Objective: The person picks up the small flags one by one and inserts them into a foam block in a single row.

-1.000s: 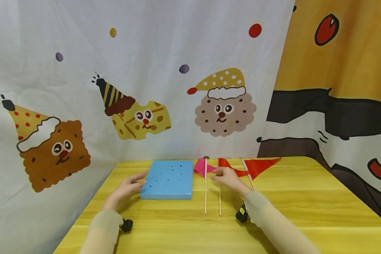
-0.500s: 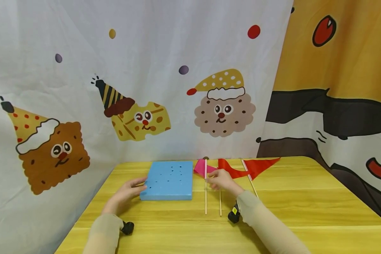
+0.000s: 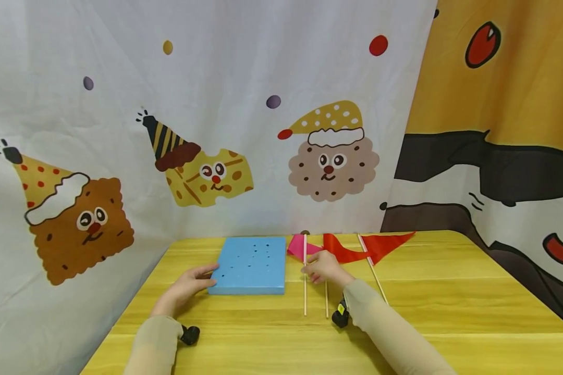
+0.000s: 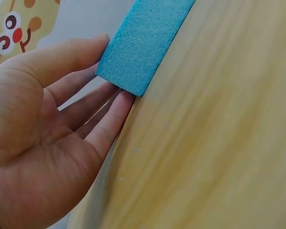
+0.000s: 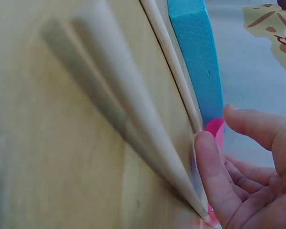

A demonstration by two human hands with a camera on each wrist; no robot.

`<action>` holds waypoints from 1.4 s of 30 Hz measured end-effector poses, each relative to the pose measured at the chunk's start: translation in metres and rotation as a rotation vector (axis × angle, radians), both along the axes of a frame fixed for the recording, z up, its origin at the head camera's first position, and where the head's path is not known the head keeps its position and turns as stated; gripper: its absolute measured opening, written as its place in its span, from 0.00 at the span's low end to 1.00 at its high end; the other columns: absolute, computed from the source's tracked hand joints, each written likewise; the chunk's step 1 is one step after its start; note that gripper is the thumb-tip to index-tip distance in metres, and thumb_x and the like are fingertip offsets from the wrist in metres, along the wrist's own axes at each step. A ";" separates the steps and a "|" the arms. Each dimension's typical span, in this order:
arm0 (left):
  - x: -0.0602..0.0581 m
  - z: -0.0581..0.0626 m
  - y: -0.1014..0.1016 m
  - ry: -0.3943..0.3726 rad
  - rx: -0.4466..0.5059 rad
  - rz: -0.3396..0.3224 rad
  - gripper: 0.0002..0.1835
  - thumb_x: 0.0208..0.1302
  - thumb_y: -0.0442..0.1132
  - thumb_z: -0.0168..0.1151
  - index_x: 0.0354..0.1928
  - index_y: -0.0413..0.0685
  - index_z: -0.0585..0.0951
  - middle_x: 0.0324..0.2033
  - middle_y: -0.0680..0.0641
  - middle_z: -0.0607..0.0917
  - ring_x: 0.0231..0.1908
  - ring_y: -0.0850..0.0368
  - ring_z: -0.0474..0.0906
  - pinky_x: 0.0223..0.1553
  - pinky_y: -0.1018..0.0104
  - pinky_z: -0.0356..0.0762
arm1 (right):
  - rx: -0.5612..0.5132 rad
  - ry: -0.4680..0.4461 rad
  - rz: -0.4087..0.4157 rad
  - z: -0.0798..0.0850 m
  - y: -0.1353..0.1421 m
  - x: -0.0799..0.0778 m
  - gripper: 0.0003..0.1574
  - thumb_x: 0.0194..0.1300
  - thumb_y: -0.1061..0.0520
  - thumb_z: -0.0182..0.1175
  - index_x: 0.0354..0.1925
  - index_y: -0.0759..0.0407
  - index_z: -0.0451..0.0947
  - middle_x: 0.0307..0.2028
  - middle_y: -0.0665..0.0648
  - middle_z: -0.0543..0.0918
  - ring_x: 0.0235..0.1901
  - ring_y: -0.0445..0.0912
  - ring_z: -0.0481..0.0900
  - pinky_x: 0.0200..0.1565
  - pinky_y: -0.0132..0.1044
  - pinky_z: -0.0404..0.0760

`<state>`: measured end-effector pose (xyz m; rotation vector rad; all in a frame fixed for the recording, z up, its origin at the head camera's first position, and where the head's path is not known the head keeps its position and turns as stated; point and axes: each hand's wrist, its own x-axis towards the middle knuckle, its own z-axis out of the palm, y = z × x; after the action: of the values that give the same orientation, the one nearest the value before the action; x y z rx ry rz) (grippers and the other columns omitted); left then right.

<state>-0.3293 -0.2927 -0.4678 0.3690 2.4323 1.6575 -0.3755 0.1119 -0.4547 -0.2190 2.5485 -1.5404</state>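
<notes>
My left hand (image 3: 186, 288) touches the left side of a blue foam board (image 3: 262, 281) dotted with small holes. In the left wrist view its fingers (image 4: 117, 112) lie nearly straight against the board's end, and the thumb rests at the upper edge. My right hand (image 3: 326, 268) is over the stick of a pink flag (image 3: 297, 247). The right wrist view shows its thumb and finger apart beside that wooden stick (image 5: 174, 62), with a glimpse of pink cloth between; contact is hard to tell. Under the right hand lies a red flag (image 3: 340, 250), its stick partly hidden.
Another red triangular flag (image 3: 384, 245) lies to the right, its stick slanting toward the right forearm. Everything rests on a yellow wood-grain table (image 3: 244, 338). A curtain (image 3: 234, 62) with cartoon prints hangs right behind the table's back edge.
My right hand has moved left and slightly nearer, from above the middle red flag to the pink flag's stick. The left hand stays at the board's left side.
</notes>
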 end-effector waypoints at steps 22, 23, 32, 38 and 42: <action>0.000 -0.005 0.003 -0.024 0.025 0.018 0.32 0.68 0.39 0.62 0.72 0.45 0.65 0.71 0.37 0.61 0.70 0.37 0.52 0.67 0.42 0.56 | 0.249 0.108 0.010 -0.007 -0.011 -0.006 0.22 0.49 0.59 0.76 0.11 0.65 0.74 0.06 0.54 0.72 0.07 0.46 0.75 0.14 0.39 0.79; 0.000 -0.005 0.002 -0.018 0.016 0.013 0.33 0.68 0.40 0.62 0.72 0.44 0.64 0.70 0.36 0.61 0.70 0.36 0.52 0.66 0.42 0.56 | 0.248 0.110 0.007 -0.007 -0.011 -0.006 0.22 0.49 0.60 0.75 0.11 0.65 0.75 0.06 0.54 0.72 0.07 0.46 0.75 0.14 0.39 0.79; -0.001 -0.003 0.002 -0.025 0.028 0.021 0.33 0.67 0.40 0.63 0.72 0.44 0.65 0.70 0.37 0.62 0.69 0.36 0.55 0.67 0.42 0.55 | 0.256 0.078 -0.051 -0.004 -0.012 -0.006 0.19 0.49 0.63 0.70 0.09 0.62 0.72 0.07 0.55 0.73 0.06 0.46 0.75 0.14 0.38 0.79; 0.000 -0.003 0.003 -0.025 0.036 0.024 0.33 0.67 0.40 0.63 0.72 0.45 0.65 0.70 0.36 0.62 0.69 0.37 0.55 0.67 0.42 0.56 | 0.171 0.054 -0.053 0.001 -0.006 -0.005 0.19 0.49 0.64 0.68 0.10 0.63 0.72 0.10 0.57 0.77 0.09 0.48 0.77 0.16 0.40 0.81; 0.000 -0.004 0.003 -0.025 0.033 0.027 0.33 0.67 0.40 0.63 0.72 0.44 0.65 0.70 0.37 0.62 0.69 0.37 0.55 0.67 0.42 0.56 | 0.098 0.026 -0.026 0.002 -0.002 -0.005 0.13 0.51 0.64 0.68 0.15 0.66 0.78 0.14 0.58 0.79 0.12 0.47 0.78 0.18 0.40 0.82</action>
<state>-0.3291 -0.2900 -0.4718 0.3187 2.4053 1.7044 -0.3801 0.1101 -0.4523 -0.1955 2.6489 -1.4263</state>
